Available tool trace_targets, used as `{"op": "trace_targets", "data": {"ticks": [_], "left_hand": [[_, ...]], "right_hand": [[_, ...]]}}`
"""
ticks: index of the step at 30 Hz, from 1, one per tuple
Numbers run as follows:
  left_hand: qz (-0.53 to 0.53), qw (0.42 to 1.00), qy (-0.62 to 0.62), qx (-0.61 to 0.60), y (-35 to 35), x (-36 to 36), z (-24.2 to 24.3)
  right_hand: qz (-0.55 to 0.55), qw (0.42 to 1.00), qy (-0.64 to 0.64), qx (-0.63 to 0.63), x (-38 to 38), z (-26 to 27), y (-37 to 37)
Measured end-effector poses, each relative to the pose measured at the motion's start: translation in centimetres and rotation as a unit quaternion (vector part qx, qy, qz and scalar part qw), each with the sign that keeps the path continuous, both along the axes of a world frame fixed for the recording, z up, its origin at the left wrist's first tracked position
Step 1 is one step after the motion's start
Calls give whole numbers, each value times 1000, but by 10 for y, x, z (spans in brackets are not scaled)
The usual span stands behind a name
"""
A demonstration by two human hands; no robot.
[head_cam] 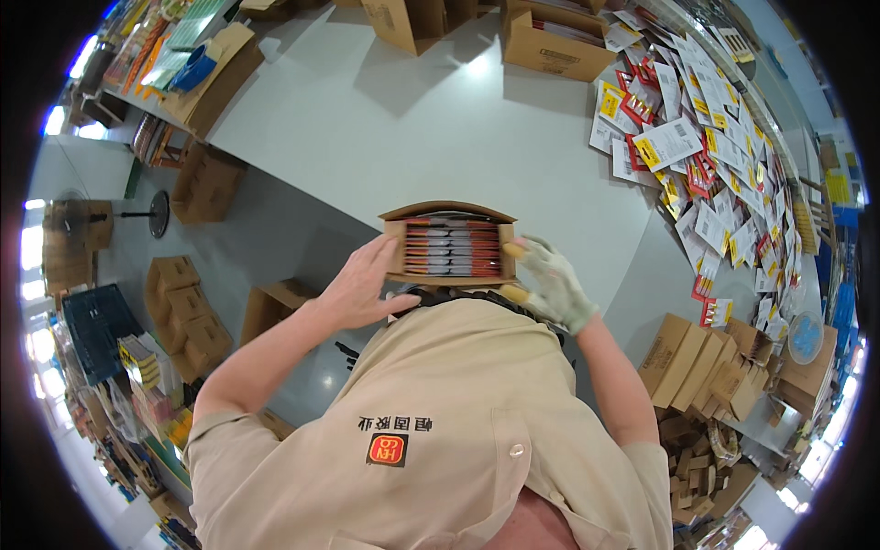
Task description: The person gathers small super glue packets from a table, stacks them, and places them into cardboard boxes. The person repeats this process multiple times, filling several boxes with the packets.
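Note:
An open cardboard box point(449, 280) is right in front of my body, at the near edge of the table. Inside it, blister-card packs point(450, 251) stand in a tight row. My bare left hand point(361, 282) holds the box's left side, with its fingers along the wall and the thumb lower, near my waist. On the opposite side my right hand point(553, 285), in a whitish work glove with yellowish fingertips, grips the right wall. The underside of the box is hidden.
A large heap of carded packs point(722, 158) covers the table's right side. Cartons point(560, 51) stand along the far edge. Folded cartons point(687, 357) sit at the right, and opened boxes point(189, 313) stand on the left. A blue tape dispenser point(196, 69) lies at the upper left.

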State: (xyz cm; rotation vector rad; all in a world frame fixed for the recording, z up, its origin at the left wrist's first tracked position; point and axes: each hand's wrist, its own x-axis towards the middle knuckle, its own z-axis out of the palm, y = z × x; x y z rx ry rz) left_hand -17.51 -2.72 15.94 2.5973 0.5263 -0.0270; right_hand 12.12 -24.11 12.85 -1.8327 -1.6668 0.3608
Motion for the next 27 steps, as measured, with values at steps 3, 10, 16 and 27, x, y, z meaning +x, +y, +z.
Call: {"op": "trace_targets", "data": {"ticks": [3, 10, 16, 27], "left_hand": [[-33, 999, -16, 5, 2, 22, -24], [30, 971, -49, 231, -4, 71, -36], [-53, 977, -41, 203, -28, 48, -57], [-50, 990, 26, 128, 0, 80, -53]], "right_hand": [[54, 998, -4, -25, -4, -21, 27], [-92, 996, -16, -6, -25, -43, 36], [-146, 971, -116, 152, -39, -19, 37], [54, 976, -153, -145, -38, -44, 63]]}}
